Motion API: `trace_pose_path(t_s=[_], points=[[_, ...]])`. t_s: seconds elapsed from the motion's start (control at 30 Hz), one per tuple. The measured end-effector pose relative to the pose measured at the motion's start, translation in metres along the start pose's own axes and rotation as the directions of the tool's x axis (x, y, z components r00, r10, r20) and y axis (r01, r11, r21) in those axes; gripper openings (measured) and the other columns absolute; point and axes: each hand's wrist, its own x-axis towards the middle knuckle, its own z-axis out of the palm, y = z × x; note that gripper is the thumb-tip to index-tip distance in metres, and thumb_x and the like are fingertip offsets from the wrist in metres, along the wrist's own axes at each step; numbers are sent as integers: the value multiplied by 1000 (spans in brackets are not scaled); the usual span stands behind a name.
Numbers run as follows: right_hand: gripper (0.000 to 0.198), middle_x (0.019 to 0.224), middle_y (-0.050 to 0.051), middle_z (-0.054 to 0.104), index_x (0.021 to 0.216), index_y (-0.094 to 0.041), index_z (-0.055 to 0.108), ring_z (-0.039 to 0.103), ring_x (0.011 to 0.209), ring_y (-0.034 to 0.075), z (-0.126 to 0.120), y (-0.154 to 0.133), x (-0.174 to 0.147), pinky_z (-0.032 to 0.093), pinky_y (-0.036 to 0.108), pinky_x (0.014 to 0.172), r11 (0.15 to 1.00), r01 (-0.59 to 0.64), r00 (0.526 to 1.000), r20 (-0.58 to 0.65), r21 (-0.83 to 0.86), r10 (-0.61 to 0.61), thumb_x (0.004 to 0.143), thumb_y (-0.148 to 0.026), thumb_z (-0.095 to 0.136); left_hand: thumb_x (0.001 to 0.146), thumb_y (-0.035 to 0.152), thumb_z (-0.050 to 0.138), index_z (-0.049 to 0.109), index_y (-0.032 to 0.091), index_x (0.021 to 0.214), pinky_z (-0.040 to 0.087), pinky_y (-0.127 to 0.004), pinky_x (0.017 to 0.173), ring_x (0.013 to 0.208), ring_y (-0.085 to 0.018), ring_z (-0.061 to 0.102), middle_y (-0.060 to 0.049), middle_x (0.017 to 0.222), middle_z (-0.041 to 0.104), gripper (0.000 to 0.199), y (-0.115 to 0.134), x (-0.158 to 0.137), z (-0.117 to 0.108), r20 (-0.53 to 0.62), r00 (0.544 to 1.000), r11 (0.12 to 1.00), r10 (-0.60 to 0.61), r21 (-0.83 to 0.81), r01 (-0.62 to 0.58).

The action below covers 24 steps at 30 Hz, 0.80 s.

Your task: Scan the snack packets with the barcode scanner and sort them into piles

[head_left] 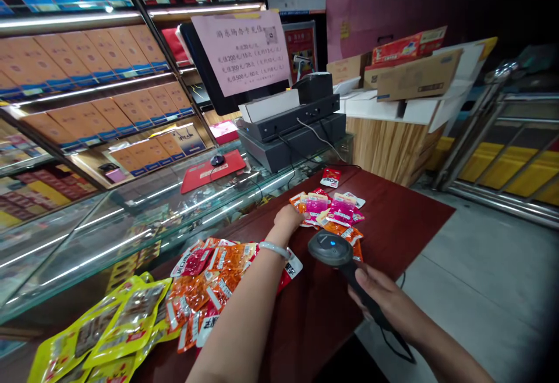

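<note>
My left hand (288, 218), with a pale bangle on the wrist, reaches over the dark red tabletop (393, 202). Its fingers are curled at the edge of a pink snack packet (315, 207) in a small pile; the fingertips are partly hidden. Beside that lies another pink packet (343, 210), with orange packets (347, 233) just below. In my right hand (384, 295) is a black barcode scanner (331, 249), gripped by its handle, its head tilted toward the pile. A larger heap of orange and red snack packets (209, 278) lies left of my left forearm.
Yellow snack bags (126, 327) lie at the lower left. A glass display counter (100, 231) runs along the left, carrying a red mouse pad (213, 170). Behind the table stand a cash register base (288, 138) with cables and a screen covered by a pink sign (242, 51).
</note>
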Motion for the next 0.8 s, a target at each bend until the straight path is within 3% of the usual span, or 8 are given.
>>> trace_pose_path(t_s=[0.13, 0.23, 0.33, 0.53, 0.8], points=[[65, 58, -7, 47, 114, -21, 57, 38, 46, 9, 1, -3, 3, 30, 21, 44, 999, -22, 1000, -4, 23, 22, 77, -74, 63, 78, 36, 70, 65, 18, 97, 43, -24, 63, 76, -17, 66, -5, 88, 74, 27, -14, -8, 5, -73, 997, 994, -7, -106, -1], [57, 60, -7, 48, 109, -21, 56, 38, 47, 9, 1, -3, 5, 30, 21, 44, 999, -6, 1000, 4, 40, 5, 81, -71, 61, 81, 36, 67, 62, 20, 97, 41, -25, 64, 79, -17, 66, -5, 91, 73, 22, -24, -29, -5, -203, 979, 999, 2, -53, -13], [50, 60, -7, 47, 98, -19, 56, 38, 47, 8, 3, -3, 9, 33, 21, 46, 994, 87, 996, 15, 62, -88, 85, -67, 59, 84, 33, 64, 60, 22, 99, 41, -26, 68, 85, -19, 67, -5, 93, 73, 19, -33, -59, -21, -279, 960, 1000, 7, 2, -7], [45, 59, -6, 47, 87, -19, 53, 39, 46, 8, 16, -7, 12, 36, 22, 47, 975, 191, 979, 54, 110, -198, 89, -64, 56, 87, 33, 62, 58, 23, 99, 40, -26, 69, 87, -19, 67, -4, 94, 74, 16, -56, -108, -35, -304, 952, 999, 31, 29, -23], [51, 58, -6, 48, 80, -20, 51, 38, 44, 8, 42, -10, 6, 37, 23, 47, 983, 172, 978, 106, 68, -178, 85, -71, 55, 88, 35, 60, 56, 24, 98, 36, -24, 60, 71, -16, 64, 0, 79, 70, 15, -71, -143, -30, -267, 964, 1000, 7, -27, -15]])
